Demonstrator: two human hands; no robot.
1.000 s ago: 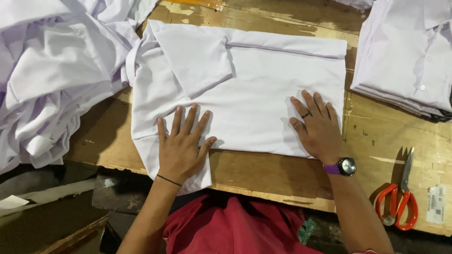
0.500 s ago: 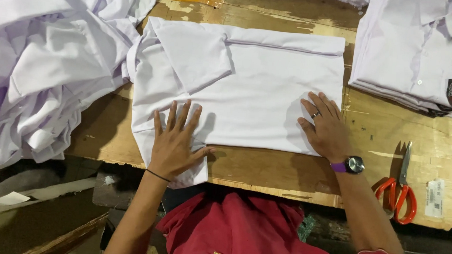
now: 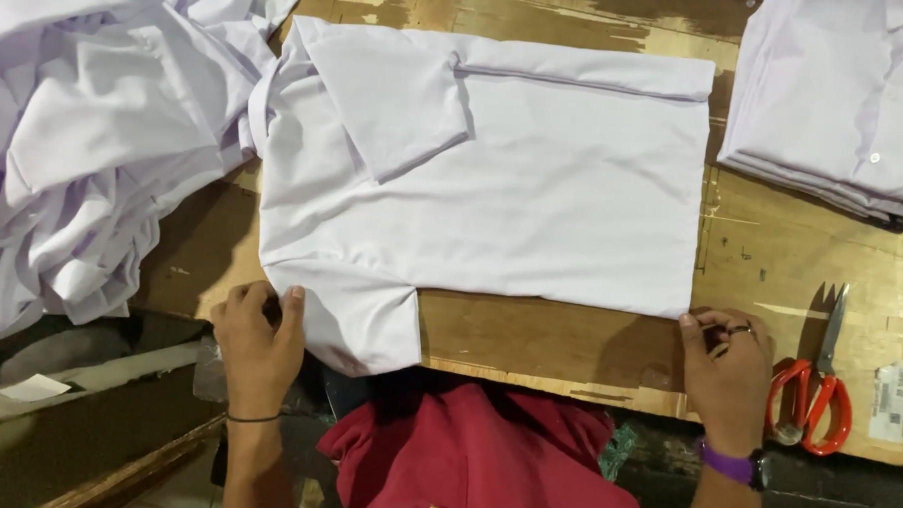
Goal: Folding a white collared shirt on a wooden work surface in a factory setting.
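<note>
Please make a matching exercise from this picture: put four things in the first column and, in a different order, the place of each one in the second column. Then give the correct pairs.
Things:
1. scissors with orange handles
2. loose heap of white shirts
3. neat stack of folded white shirts
4. left hand

Places:
A. at the top right of the wooden table
B. at the near left corner of the flat white shirt
C. on the table, just right of the right hand
D. at the left edge of the table

Pairs: 1-C, 2-D, 3-A, 4-B
</note>
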